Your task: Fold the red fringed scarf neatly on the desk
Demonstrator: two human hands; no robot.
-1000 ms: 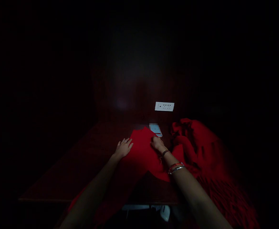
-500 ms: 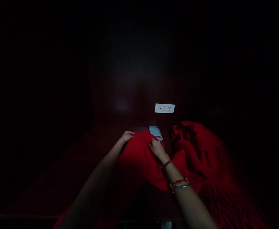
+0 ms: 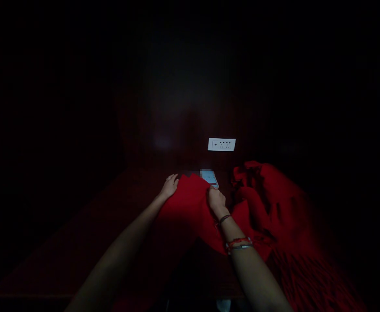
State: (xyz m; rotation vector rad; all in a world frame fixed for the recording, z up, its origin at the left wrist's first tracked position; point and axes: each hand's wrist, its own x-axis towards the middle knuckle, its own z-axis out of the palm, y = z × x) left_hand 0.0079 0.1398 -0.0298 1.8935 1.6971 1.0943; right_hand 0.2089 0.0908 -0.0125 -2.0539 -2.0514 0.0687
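Note:
The scene is very dark. A red cloth (image 3: 186, 208) lies on a dark wooden table (image 3: 89, 234) in front of me. My left hand (image 3: 169, 186) rests on the cloth's far left corner, fingers curled at its edge. At the cloth's far right edge, my right hand (image 3: 215, 200) is closed and pinches the fabric. Bangles and a thread band show on my right wrist. A lit phone (image 3: 209, 178) lies just beyond the cloth, between my hands.
A larger heap of red fabric with a fringed edge (image 3: 274, 208) lies on the right of the table. A white socket plate (image 3: 221, 144) sits on the dark back panel. The table's front edge runs along the bottom left.
My left hand has moved from the cloth's flat left side up to its far corner. My right hand has shifted slightly along the far right edge. The view has tilted a little.

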